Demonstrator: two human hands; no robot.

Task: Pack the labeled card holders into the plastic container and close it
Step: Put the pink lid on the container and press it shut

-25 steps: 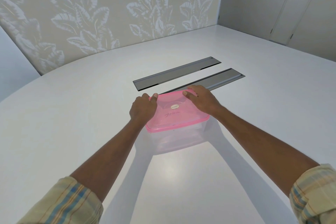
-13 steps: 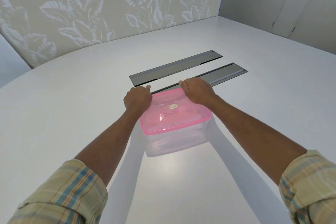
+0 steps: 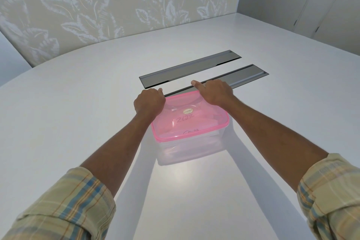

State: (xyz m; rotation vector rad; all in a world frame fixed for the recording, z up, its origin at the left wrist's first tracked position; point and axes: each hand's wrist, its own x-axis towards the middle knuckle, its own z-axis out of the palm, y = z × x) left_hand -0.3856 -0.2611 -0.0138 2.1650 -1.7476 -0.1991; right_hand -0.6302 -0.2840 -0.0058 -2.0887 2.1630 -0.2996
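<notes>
On the white table (image 3: 78, 122), mid-scene, sits the clear plastic container (image 3: 191, 147) w/ its pink lid (image 3: 190, 118) on top, handwritten labels showing through the lid (card holders inside are too faint to make out). Left hand (image 3: 149, 101) is curled in a fist over the lid's far-left corner, and right hand (image 3: 215, 91) is curled over the far-right corner, fingers bent down over the edge, thumb sticking out left. Two grey cable-slot covers (image 3: 190, 68) lie just beyond the hands.

Hand-written "ZEB.." shows through pink lid (image 3: 190, 121), last letters unclear. More writing near front edge of lid, too scribbly to read. Small oval sticker (image 3: 187, 111) on lid, words too tiny.
</notes>
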